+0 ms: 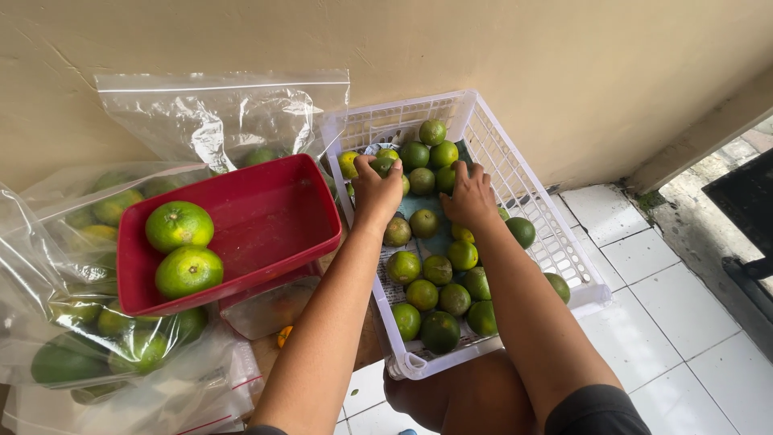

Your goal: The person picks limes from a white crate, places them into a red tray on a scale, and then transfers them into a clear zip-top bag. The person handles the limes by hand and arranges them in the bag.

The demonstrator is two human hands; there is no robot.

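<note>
Left hand (375,189) rests on green citrus fruits (439,274) (right hand (469,197) beside) in white basket (515,173).

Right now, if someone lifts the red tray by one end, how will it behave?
The red tray looks like rigid plastic, so it probably won't flex. Its two green citrus fruits are round and loose, so they'd likely roll downhill. It rests on lumpy bags of fruit, so it may already sit unsteadily.

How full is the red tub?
Nearly empty: the red tub holds only two green citrus fruits at its left end; the rest of its floor is bare.
</note>
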